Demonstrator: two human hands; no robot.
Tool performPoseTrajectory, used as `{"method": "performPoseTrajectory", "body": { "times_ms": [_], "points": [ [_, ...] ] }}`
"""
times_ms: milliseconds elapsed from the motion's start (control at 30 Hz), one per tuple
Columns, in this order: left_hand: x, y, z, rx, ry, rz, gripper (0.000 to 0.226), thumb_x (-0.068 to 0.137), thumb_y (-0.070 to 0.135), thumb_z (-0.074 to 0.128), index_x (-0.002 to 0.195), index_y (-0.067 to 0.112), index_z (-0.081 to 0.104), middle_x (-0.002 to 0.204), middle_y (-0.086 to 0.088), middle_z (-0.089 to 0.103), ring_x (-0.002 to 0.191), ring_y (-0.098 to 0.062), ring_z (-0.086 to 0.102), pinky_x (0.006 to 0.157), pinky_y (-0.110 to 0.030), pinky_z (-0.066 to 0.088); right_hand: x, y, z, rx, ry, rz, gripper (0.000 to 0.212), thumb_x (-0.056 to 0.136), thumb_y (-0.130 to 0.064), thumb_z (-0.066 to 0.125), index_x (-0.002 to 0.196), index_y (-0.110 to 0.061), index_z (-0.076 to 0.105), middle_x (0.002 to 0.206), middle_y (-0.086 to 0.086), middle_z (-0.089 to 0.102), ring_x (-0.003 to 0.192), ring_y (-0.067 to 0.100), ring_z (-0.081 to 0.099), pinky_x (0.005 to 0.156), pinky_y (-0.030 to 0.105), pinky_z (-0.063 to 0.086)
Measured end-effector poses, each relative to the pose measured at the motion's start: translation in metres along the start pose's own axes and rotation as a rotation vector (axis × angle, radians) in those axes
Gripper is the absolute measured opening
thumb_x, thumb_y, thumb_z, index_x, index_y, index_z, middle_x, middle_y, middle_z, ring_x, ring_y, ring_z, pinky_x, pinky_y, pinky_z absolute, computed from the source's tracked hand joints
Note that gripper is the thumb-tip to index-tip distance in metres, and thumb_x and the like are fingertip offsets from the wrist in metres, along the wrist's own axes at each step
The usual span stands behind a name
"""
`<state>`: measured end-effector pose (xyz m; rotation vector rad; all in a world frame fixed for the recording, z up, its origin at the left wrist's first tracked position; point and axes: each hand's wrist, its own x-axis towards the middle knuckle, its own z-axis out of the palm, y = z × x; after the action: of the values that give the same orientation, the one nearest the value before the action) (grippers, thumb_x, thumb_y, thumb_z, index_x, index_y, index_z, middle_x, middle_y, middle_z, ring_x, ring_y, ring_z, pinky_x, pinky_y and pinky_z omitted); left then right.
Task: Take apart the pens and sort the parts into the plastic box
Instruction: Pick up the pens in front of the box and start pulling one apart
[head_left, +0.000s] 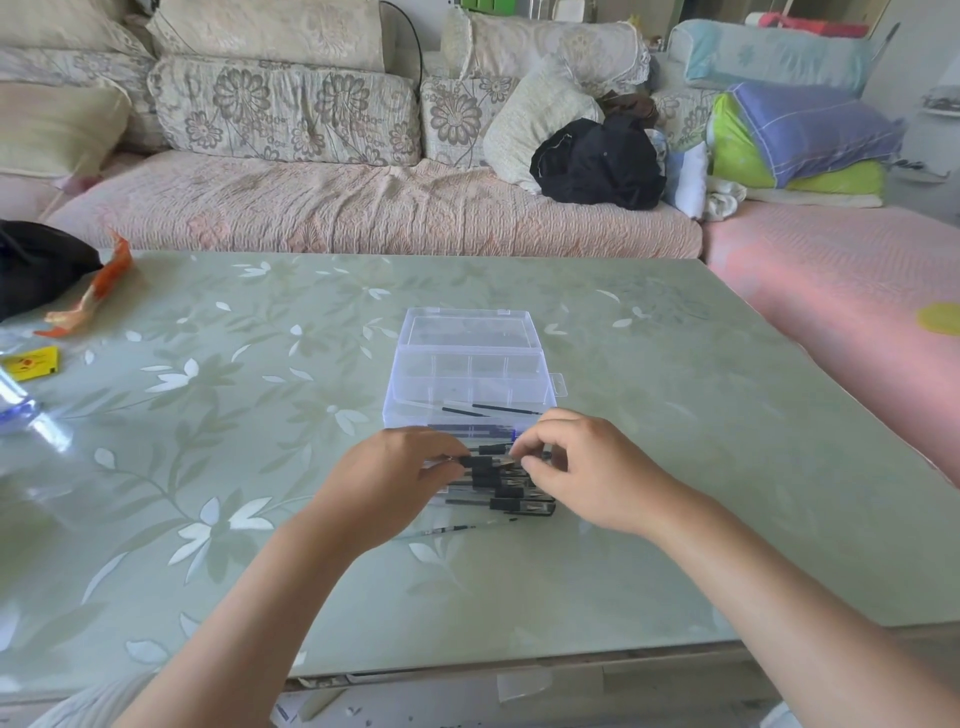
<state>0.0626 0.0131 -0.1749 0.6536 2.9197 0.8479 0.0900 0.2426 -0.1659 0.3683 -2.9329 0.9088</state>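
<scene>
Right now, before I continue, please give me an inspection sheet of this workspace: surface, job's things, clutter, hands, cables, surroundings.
Surface: table, glossy pale green with a leaf pattern.
Job's things: plastic box, lid open, refills in its near compartment; pile of pens in front of it; loose refill on the table, nearer the person.
Clutter: black bag, orange wrapper, yellow packet, all at the far left.
Hands: left hand and right hand both pinch one pen at the pile's top.
Cables: black cable over the sofa's back cushions.
Surroundings: sofa, black garment, folded bedding.

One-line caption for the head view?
Left hand and right hand grip a black-capped clear pen above the pen pile, before the open clear plastic compartment box.
</scene>
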Motion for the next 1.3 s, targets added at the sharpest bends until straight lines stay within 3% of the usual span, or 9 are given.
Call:
{"method": "performPoseTrajectory", "body": {
  "times_ms": [200,400,567,767,833,933,1033,1167,1300],
  "points": [
    [0.000,0.001,0.000,-0.125,-0.040,0.005,0.012,0.094,0.032,0.060,0.098,0.036,0.071,0.092,0.014,0.068,0.087,-0.003,0.062,0.077,-0.025,0.050,-0.002,-0.005,0.005,0.035,-0.010,-0.033,0.013,0.093,-0.030,0.058,0.100,-0.034,0.069,0.094,-0.017,0.060,0.071,0.002,0.054,0.069,0.023,0.045],
    [0.000,-0.005,-0.004,-0.151,-0.074,0.001,0.013,0.092,0.032,0.061,0.083,0.032,0.070,0.075,0.008,0.064,0.066,-0.008,0.053,0.059,-0.019,0.041,-0.003,-0.009,0.007,0.073,0.031,-0.029,0.015,0.087,-0.031,0.069,0.102,-0.030,0.073,0.085,-0.023,0.062,0.071,-0.007,0.053,0.064,0.010,0.035],
    [-0.003,-0.006,-0.006,-0.127,-0.024,0.087,0.018,0.092,0.029,0.063,0.080,0.018,0.071,0.074,-0.003,0.060,0.072,-0.020,0.051,0.065,-0.030,0.042,-0.006,-0.014,0.016,0.110,0.089,-0.059,0.010,0.087,-0.025,0.070,0.095,-0.026,0.076,0.071,-0.022,0.059,0.071,0.000,0.056,0.064,0.012,0.039],
    [-0.004,-0.003,-0.008,-0.163,0.102,0.167,0.009,0.087,0.019,0.071,0.086,0.024,0.078,0.073,0.006,0.061,0.064,-0.008,0.055,0.056,-0.017,0.038,-0.004,-0.018,0.019,0.364,0.010,0.115,0.011,0.089,-0.022,0.067,0.083,-0.023,0.076,0.070,-0.002,0.069,0.053,0.004,0.048,0.056,0.018,0.040],
    [0.000,-0.003,-0.009,-0.152,0.096,0.167,0.011,0.086,0.018,0.072,0.090,0.026,0.078,0.075,0.009,0.063,0.065,-0.004,0.057,0.058,-0.015,0.042,-0.001,-0.020,0.017,0.356,-0.025,0.128,0.011,0.090,-0.022,0.065,0.083,-0.023,0.074,0.068,-0.002,0.068,0.050,0.002,0.045,0.054,0.017,0.038],
    [0.005,-0.005,-0.011,-0.112,0.065,0.152,0.011,0.091,0.022,0.065,0.096,0.025,0.075,0.083,0.008,0.065,0.076,-0.008,0.059,0.066,-0.024,0.048,0.003,-0.021,0.016,0.313,0.069,0.094,0.007,0.090,-0.024,0.067,0.087,-0.026,0.072,0.063,-0.013,0.062,0.051,0.001,0.048,0.056,0.014,0.037],
    [0.007,-0.008,-0.014,-0.100,0.049,0.158,0.016,0.096,0.018,0.058,0.099,0.022,0.074,0.084,0.006,0.064,0.078,-0.001,0.054,0.064,-0.013,0.039,0.009,-0.022,0.015,0.174,0.131,0.057,0.005,0.088,-0.028,0.068,0.090,-0.029,0.073,0.067,-0.022,0.063,0.059,0.000,0.054,0.060,0.016,0.040],
    [0.010,-0.015,-0.020,-0.119,0.078,0.143,0.020,0.090,0.016,0.066,0.103,0.030,0.076,0.080,0.024,0.059,0.077,0.013,0.054,0.064,-0.004,0.037,0.014,-0.027,0.022,0.262,0.048,0.112,0.007,0.088,-0.027,0.067,0.089,-0.030,0.073,0.071,-0.013,0.070,0.057,0.002,0.056,0.062,0.024,0.048],
    [0.015,-0.019,-0.020,-0.111,0.063,0.143,0.022,0.088,0.018,0.068,0.102,0.034,0.075,0.087,0.017,0.063,0.081,-0.001,0.059,0.066,-0.015,0.044,0.019,-0.035,0.029,0.148,0.041,0.081,0.014,0.090,-0.031,0.063,0.097,-0.039,0.072,0.073,-0.012,0.070,0.062,0.009,0.060,0.066,0.028,0.050]
  ]
}}
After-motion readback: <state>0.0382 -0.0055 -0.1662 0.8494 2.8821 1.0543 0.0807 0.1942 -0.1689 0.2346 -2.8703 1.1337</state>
